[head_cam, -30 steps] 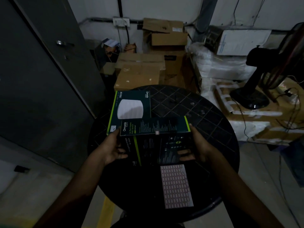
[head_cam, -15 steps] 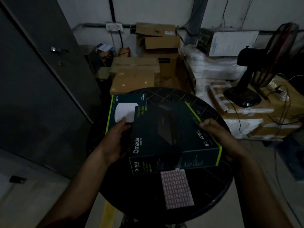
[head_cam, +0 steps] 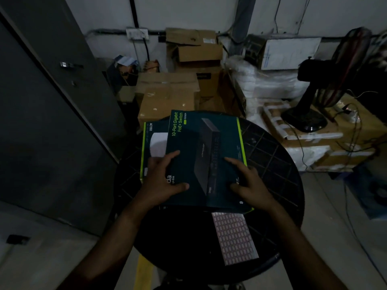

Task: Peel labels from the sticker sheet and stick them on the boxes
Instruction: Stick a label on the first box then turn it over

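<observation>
Sheet [head_cam: 234, 237] is located just below R hand [head_cam: 250, 185], long axis near-far; both grips are laid flat on box [head_cam: 206, 155].

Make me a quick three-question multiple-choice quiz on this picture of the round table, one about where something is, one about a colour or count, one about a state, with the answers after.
1. Where does the sticker sheet lie?
A. On the round table, nearer the person than the switch box
B. On top of the switch box
C. On the floor

2. What colour is the "10-Port Gigabit PoE+ Switch" lettering on the switch box?
A. Red
B. Yellow-green
C. White

3. What are the hands doing?
A. Both peel a label
B. Both hang off the table
C. The left hand and right hand both rest on the switch box

Answers: 1 A, the sheet sits on the dark tabletop just below the box's near edge. 2 B, the print matches the box's bright edge stripes. 3 C, spread fingers lie on the box's top face, which overlaps the AC1350 box.
</observation>
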A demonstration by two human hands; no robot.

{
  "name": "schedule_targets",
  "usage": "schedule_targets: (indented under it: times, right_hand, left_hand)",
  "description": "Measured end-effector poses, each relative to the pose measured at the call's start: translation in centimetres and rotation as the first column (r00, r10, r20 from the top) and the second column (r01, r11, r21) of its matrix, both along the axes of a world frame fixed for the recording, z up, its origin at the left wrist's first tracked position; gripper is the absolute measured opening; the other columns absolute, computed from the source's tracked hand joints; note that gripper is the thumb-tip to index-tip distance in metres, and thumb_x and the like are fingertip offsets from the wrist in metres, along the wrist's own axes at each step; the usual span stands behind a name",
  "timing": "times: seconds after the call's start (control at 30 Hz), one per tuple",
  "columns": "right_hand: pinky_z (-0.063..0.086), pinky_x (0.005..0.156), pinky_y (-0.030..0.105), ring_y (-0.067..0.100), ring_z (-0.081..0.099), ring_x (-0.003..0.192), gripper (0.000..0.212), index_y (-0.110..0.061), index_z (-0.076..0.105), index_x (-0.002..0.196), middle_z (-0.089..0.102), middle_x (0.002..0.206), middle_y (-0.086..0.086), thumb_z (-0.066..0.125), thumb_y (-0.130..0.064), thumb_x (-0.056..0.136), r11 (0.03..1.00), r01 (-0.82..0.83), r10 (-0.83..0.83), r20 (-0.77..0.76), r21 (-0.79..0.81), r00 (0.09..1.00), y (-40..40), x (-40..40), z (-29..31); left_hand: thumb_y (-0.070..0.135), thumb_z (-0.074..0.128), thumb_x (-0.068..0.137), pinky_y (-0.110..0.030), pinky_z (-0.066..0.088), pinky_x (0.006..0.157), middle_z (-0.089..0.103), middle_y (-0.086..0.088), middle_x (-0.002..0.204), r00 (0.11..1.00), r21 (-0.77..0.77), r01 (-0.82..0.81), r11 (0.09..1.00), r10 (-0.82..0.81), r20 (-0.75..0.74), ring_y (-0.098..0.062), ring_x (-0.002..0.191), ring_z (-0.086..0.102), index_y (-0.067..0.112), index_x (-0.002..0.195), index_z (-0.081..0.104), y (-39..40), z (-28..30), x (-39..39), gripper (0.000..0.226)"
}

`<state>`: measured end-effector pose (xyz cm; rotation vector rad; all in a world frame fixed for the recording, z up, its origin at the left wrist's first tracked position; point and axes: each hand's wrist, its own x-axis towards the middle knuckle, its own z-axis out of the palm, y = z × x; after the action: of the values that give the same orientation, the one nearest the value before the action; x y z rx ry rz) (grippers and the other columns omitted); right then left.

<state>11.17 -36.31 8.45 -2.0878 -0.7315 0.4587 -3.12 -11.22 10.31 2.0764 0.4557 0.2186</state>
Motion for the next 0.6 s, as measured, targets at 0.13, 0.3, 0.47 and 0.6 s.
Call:
schedule_targets:
  times: [0.13, 0.3, 0.47, 0.6]
  right_hand:
    - [0.035, 0.102, 0.027, 0.014, 0.03, 0.123, 0.078, -0.046, 0.041, 0.146, 0.048, 0.138, 0.002, 0.078, -0.054, 0.078, 0.994, 0.081, -0.071, 0.127, -0.077, 0.989, 1.7, 0.0, -1.5]
    - [0.031, 0.115, 0.032, 0.019, 0.022, 0.14, 0.085, -0.043, 0.045, 0.146, 0.035, 0.146, 0.01, 0.074, -0.064, 0.069, 0.986, 0.141, -0.128, 0.14, -0.084, 0.982, 0.3, 2.9, -2.1]
    - [0.025, 0.116, 0.023, 0.004, 0.018, 0.13, 0.087, -0.04, 0.048, 0.143, 0.015, 0.156, 0.007, 0.087, -0.051, 0.067, 0.981, 0.185, -0.176, 0.113, -0.067, 0.978, -3.0, 8.3, -3.5]
    - [0.022, 0.111, 0.015, 0.006, 0.022, 0.135, 0.085, -0.037, 0.05, 0.143, 0.015, 0.157, 0.006, 0.088, -0.047, 0.068, 0.976, 0.193, -0.189, 0.051, -0.105, 0.981, -6.2, 14.4, -6.3]
  left_hand:
    - [0.033, 0.09, 0.065, -0.018, 0.024, 0.11, 0.016, -0.001, 0.143, 0.994, 0.119, 0.096, 0.988, -0.09, -0.055, -0.018, 0.134, 0.032, 0.037, 0.143, 0.043, 1.2, -0.7, 1.5, 0.091]
    - [0.042, 0.09, 0.061, -0.026, 0.02, 0.116, -0.004, 0.007, 0.163, 0.969, 0.221, 0.243, 0.944, -0.244, -0.024, -0.004, 0.144, 0.007, 0.028, 0.142, 0.048, 0.4, -2.2, 6.1, 0.093]
    - [0.038, 0.089, 0.066, -0.03, 0.027, 0.113, 0.015, 0.01, 0.162, 0.94, 0.202, 0.339, 0.919, -0.338, -0.041, -0.005, 0.141, 0.021, 0.029, 0.139, 0.053, -2.5, -3.9, 13.4, 0.081]
    - [0.034, 0.09, 0.065, -0.029, 0.029, 0.112, 0.017, 0.008, 0.161, 0.927, 0.132, 0.371, 0.919, -0.359, -0.108, -0.011, 0.143, 0.025, 0.029, 0.135, 0.057, -5.4, -7.0, 20.4, 0.077]
